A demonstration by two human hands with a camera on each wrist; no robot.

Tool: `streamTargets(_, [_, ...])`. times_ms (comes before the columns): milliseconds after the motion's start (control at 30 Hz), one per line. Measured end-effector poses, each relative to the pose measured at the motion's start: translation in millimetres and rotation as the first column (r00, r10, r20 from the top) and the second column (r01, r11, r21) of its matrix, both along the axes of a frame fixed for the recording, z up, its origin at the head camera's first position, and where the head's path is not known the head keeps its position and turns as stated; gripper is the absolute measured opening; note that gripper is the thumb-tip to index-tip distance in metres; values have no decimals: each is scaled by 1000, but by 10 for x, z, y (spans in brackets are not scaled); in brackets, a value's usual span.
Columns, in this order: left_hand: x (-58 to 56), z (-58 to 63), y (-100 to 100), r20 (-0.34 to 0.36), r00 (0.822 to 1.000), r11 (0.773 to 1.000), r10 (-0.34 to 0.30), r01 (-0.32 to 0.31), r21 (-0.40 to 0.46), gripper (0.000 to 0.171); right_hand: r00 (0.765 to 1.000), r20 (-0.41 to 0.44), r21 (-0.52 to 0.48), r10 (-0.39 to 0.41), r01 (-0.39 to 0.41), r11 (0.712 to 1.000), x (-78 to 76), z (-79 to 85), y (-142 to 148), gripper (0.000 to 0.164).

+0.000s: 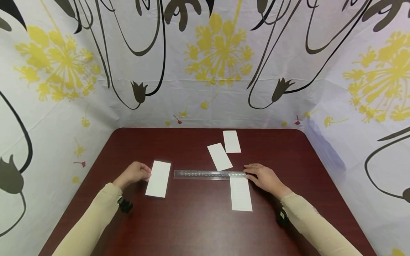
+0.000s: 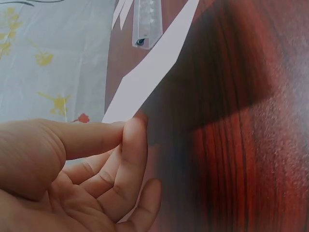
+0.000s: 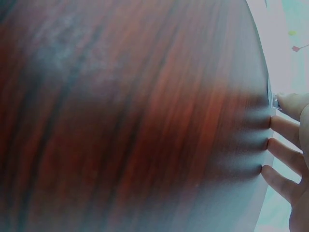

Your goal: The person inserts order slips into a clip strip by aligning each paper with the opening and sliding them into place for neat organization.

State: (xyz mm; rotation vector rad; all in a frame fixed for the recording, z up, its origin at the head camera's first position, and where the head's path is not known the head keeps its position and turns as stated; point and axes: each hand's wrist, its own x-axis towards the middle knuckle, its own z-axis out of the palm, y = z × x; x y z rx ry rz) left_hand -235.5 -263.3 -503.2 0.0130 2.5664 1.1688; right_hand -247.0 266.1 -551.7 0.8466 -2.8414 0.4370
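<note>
My left hand (image 1: 136,173) pinches the left edge of a white index card (image 1: 158,179) between thumb and fingertips. In the left wrist view that card (image 2: 154,63) is raised off the table and bent, casting a shadow. A clear plastic ruler (image 1: 205,175) lies crosswise on the table, its right end over the top of a lined index card (image 1: 241,193). My right hand (image 1: 264,178) touches the ruler's right end. In the right wrist view, its spread fingers (image 3: 285,157) rest their tips on the tabletop, with the thumb at the ruler's end (image 3: 275,100).
Two more white cards lie beyond the ruler, one tilted (image 1: 220,156) and one at the back (image 1: 232,141), nearly touching. The dark red wooden table (image 1: 192,220) has rounded far corners. A flower-patterned cloth (image 1: 221,103) hangs behind and along both sides.
</note>
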Motion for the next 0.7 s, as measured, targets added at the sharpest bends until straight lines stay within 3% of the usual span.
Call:
streamTargets(433, [183,44,91,32,999,1000,17,-17,-23,15,999,-33,-13,15,-15,1000,1,-3,-19,32])
streamTargets(700, [256,11,116,55,998,999,11,-13,31,16,999,-40,-8,11,-12,1000,-13,-19,-12,32])
